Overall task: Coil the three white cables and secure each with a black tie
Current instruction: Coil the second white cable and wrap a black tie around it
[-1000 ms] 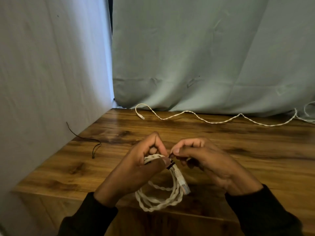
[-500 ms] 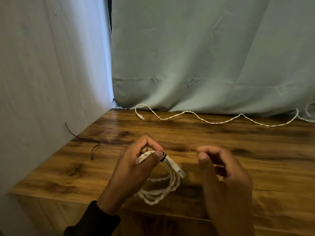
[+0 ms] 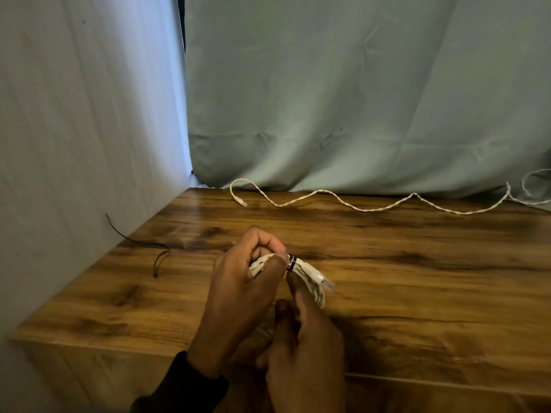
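Wooden table (image 3: 417, 278): loose cable (image 3: 372, 207), spare tie (image 3: 158, 257).

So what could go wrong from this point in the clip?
The black tie sits near the plug end of the coiled cable, so it might slip off and let the loops spring open. Only the left hand pinches the coil while the right hand touches the tie; a loosened pinch may drop it.

Showing two hands, two white cables, two black ties, one table.

Gripping one coiled white cable (image 3: 310, 281) banded by one black tie (image 3: 291, 262): left hand (image 3: 241, 293) and right hand (image 3: 304, 347). Lying loose at the back of the table (image 3: 417, 278): one uncoiled white cable (image 3: 372, 207). Resting near the left edge: one spare black tie (image 3: 158, 257).
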